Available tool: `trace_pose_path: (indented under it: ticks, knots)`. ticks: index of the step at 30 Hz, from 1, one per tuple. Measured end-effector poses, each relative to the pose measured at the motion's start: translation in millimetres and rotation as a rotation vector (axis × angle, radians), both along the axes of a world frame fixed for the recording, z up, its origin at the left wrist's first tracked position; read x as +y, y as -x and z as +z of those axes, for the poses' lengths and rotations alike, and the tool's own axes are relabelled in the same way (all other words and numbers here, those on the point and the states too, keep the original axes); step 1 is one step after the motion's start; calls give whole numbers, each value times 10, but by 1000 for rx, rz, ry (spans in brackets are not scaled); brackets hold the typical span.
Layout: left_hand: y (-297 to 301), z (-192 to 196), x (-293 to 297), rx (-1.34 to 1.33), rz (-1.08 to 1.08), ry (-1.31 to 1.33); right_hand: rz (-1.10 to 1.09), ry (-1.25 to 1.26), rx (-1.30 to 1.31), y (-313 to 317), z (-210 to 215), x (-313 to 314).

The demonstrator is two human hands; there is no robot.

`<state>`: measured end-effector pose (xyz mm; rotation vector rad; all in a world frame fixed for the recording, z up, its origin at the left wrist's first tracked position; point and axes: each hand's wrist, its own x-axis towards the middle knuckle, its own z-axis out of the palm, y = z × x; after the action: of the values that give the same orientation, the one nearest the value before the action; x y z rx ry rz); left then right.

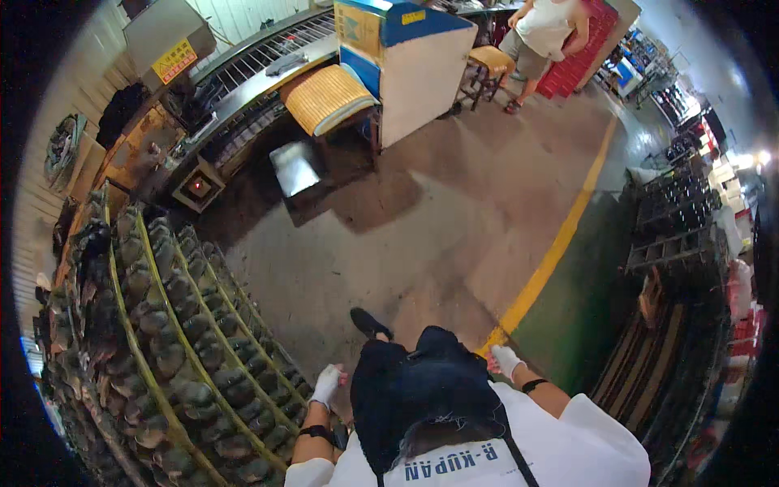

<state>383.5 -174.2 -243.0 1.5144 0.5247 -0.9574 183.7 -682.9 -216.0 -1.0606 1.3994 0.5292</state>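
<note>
My left hand [327,385], in a white glove with a black wristband, hangs at my side and holds nothing. It is close to the right edge of a tall rack [174,325] with yellow rails, packed with rows of dark shoe-shaped pieces. My right hand [506,359] is gloved in white too and hangs empty on the other side, over the yellow floor line [552,256]. The fingers of both hands look loosely curled. Between my hands are my dark trousers and one black shoe [370,323] stepping forward on the concrete floor.
A conveyor machine [243,73] runs along the back left. A chair with a yellow woven cushion [326,97] and a blue and white cabinet [414,65] stand beyond. Another person [542,36] stands by a stool at the back. Dark racks [677,235] line the right side.
</note>
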Motion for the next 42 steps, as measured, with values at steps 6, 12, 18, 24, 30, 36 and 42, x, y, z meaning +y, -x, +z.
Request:
trace_pose_path:
  ticks: [6, 12, 18, 24, 30, 36, 42]
  knots:
    - [-752, -157, 273, -17, -151, 7, 606, 268, -245, -1159, 342, 254]
    - [-1634, -186, 437, 100, 438, 23, 346, 144, -128, -2028, 495, 247]
    - [-2082, -92, 258, 118, 510, -17, 405, 113, 74, -2555, 432, 115]
    - [-1598, -347, 573, -135, 188, 82, 579, 44, 16, -3484, 246, 74]
    - [-3251, 4, -376, -610, -198, -267, 760, 135, -14, -5076, -22, -387]
    - [-3797, 26, -847, -477, -278, -334, 1290, 300, -490, -6993, -23, -345]
    - [-3668, 425, -506, -255, -205, -514, 1417, 304, -841, -7750, -71, -318]
